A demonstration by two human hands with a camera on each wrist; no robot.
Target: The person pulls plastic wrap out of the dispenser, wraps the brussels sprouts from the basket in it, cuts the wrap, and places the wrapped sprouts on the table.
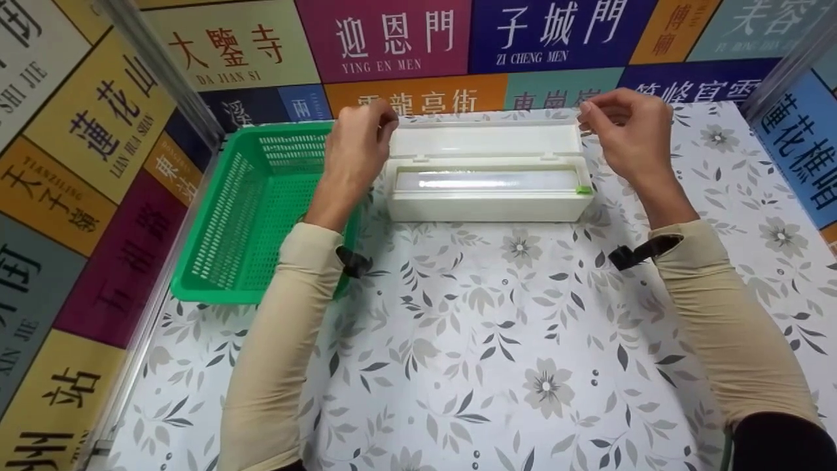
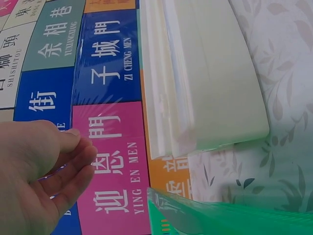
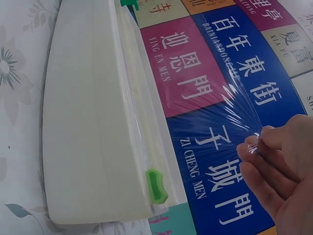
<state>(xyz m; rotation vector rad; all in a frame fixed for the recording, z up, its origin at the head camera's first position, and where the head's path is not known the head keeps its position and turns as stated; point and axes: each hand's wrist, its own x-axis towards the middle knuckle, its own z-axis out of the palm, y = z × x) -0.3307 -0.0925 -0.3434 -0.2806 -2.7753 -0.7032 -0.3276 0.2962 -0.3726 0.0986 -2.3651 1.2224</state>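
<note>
A white cling film dispenser box (image 1: 490, 210) stands on the table with its lid (image 1: 490, 139) raised at the back. Inside lies a shiny roll of cling film (image 1: 484, 180). My left hand (image 1: 356, 154) is up by the box's left end, thumb and fingertips pinching the film's edge. On the other side, my right hand (image 1: 631, 134) pinches the film too, above the right end. The clear sheet of cling film (image 3: 230, 110) runs from the box and gathers in creases at the right fingertips. A green slide cutter (image 3: 156, 187) sits at the box's right end.
Left of the box is a green plastic basket (image 1: 186, 261), partly behind my left forearm. A floral cloth (image 1: 471, 340) covers the table. Panels with printed signs (image 1: 399, 39) stand along the back and both sides. Black straps (image 1: 647, 252) circle my wrists.
</note>
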